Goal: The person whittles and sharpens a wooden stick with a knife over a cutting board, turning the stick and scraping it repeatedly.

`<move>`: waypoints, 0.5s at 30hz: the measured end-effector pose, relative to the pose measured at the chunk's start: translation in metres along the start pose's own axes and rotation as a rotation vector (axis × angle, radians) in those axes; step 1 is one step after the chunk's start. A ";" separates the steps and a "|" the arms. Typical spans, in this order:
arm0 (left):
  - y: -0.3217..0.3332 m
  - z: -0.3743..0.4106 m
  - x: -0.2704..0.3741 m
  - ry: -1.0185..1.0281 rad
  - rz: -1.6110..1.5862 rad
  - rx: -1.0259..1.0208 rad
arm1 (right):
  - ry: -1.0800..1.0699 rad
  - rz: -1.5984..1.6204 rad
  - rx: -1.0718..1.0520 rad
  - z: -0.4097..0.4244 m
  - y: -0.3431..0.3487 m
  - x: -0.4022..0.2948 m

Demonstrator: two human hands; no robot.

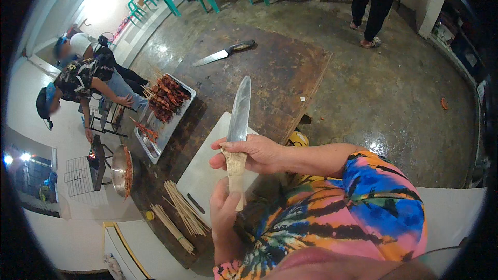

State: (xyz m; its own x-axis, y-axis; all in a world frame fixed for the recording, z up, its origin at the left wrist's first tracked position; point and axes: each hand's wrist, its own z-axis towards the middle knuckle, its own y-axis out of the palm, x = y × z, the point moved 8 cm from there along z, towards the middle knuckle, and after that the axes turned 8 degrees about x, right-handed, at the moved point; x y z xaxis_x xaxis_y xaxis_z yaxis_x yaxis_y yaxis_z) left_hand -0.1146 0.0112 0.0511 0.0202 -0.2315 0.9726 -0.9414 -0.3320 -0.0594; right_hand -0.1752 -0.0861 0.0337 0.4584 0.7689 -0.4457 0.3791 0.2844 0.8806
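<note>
A kitchen knife with a broad steel blade [240, 112] points away from me over the table. My right hand [253, 153] grips it where the blade meets the pale, worn handle [235, 167], its thumb across the blade's base. Lower down, my left hand [222, 206] holds the end of the same handle between thumb and fingers. Beneath both hands lies a white cutting board [198, 171] with a dark slot near its edge. Loose thin sticks, apparently bamboo skewers [186, 210], lie beside the board, along with a bundled lot [171, 227].
On the dark wooden table [268, 66] lies a second knife [225, 53]. A metal tray [175, 124] holds piled skewered meat [167, 99]. A steel bowl [120, 171] stands at the left edge. A person [83, 77] bends over a small grill [96, 163]; another [375, 4] stands far right.
</note>
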 end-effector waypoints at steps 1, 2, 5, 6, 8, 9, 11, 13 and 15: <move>-0.002 -0.002 -0.004 -0.011 0.028 0.004 | 0.009 -0.005 0.021 0.002 -0.004 0.002; -0.005 -0.003 -0.009 -0.015 0.009 -0.025 | 0.027 0.008 0.061 0.005 -0.011 0.001; -0.018 -0.010 -0.019 -0.018 -0.067 -0.048 | 0.041 0.055 0.145 0.015 -0.030 -0.011; -0.024 -0.016 -0.019 -0.008 -0.106 -0.013 | 0.017 0.072 0.148 0.020 -0.033 -0.018; -0.034 -0.023 -0.023 0.004 -0.188 0.021 | -0.094 0.076 0.217 0.029 -0.045 -0.041; -0.046 -0.025 -0.028 0.005 -0.229 0.034 | -0.168 0.063 0.275 0.035 -0.052 -0.054; -0.066 -0.031 -0.037 0.015 -0.397 0.052 | -0.311 0.183 0.261 0.045 -0.078 -0.081; -0.084 -0.033 -0.037 0.051 -0.651 0.074 | -0.424 0.001 0.377 0.034 -0.087 -0.101; -0.094 -0.031 -0.034 0.108 -0.847 -0.041 | -0.577 -0.774 0.452 0.030 -0.097 -0.105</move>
State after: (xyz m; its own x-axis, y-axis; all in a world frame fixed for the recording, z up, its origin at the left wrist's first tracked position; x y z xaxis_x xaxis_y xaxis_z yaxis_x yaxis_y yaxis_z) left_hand -0.0375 0.0783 0.0308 0.6927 0.1691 0.7012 -0.6342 -0.3203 0.7037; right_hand -0.2361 -0.2117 -0.0092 0.2316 0.0487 -0.9716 0.9391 0.2493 0.2364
